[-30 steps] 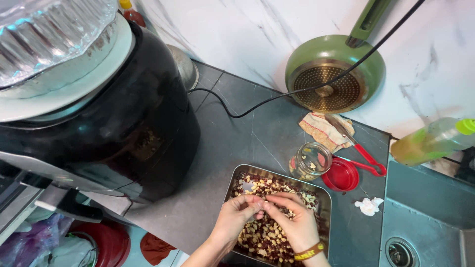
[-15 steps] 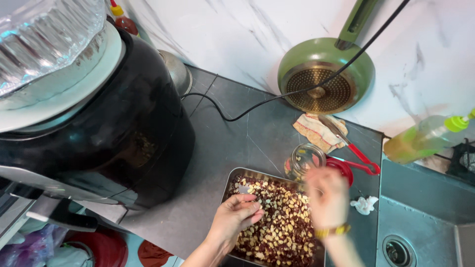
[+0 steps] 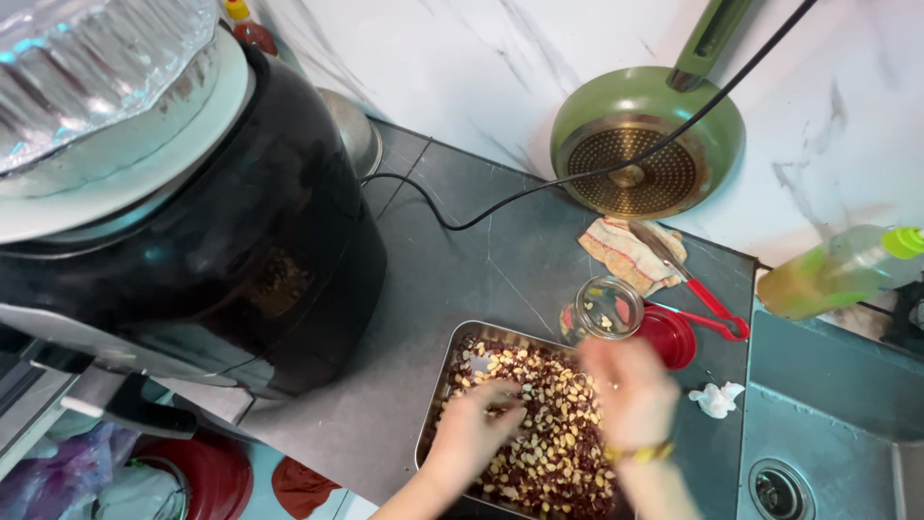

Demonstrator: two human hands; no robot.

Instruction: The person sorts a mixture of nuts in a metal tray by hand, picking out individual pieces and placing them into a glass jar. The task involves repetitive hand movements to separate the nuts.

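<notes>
Metal tray (image 3: 445, 385) of nuts (image 3: 549, 433): left hand (image 3: 472, 433) pinches among them; blurred right hand (image 3: 628, 395) hovers, grip unclear.

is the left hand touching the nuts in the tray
Touching. The head view shows the left hand resting fingers-down on the nuts in the metal tray, with no gap visible.

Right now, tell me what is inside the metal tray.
The metal tray holds a spread layer of mixed pale and dark red nuts. The left hand and right hand cover part of it, and the tray's bottom is hidden.
</notes>
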